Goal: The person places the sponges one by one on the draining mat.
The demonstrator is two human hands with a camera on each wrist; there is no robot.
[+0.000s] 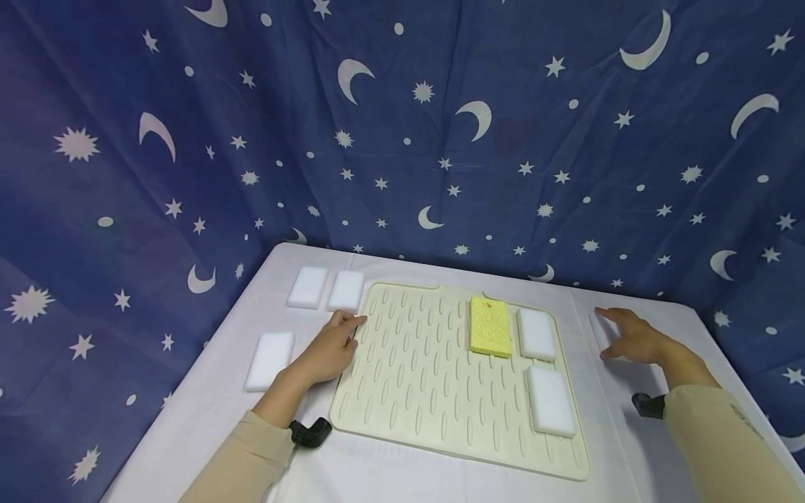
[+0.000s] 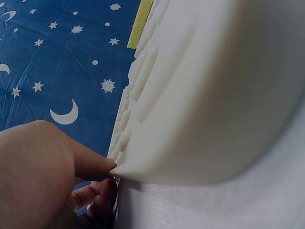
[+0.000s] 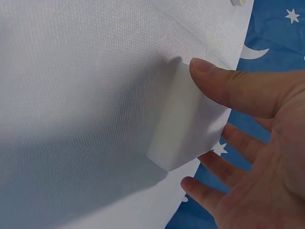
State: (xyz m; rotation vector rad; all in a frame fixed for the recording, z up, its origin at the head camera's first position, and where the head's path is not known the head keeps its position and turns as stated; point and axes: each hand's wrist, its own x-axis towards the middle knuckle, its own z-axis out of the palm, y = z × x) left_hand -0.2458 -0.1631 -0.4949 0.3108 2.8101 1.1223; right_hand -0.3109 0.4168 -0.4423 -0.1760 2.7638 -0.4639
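A cream drying mat (image 1: 434, 377) with raised oval ridges lies on the table. At its left edge my left hand (image 1: 330, 347) pinches the rim, thumb above and fingertips below in the left wrist view. Out to the right of the mat, my right hand (image 1: 635, 337) is over a white sponge (image 3: 178, 124). Its fingers are spread around the block and its thumb (image 3: 214, 78) overlaps one edge; whether it touches cannot be told. On the mat's right side are a yellow sponge (image 1: 490, 327) and two white sponges, one behind (image 1: 537, 334) and one in front (image 1: 550, 401).
Left of the mat, two white sponges, one outer (image 1: 307, 287) and one inner (image 1: 346, 290), lie at the back. Another white sponge (image 1: 269, 361) lies nearer, beside my left wrist. A white cloth (image 1: 453, 482) covers the table; a blue moon-and-star curtain (image 1: 402, 140) hangs behind.
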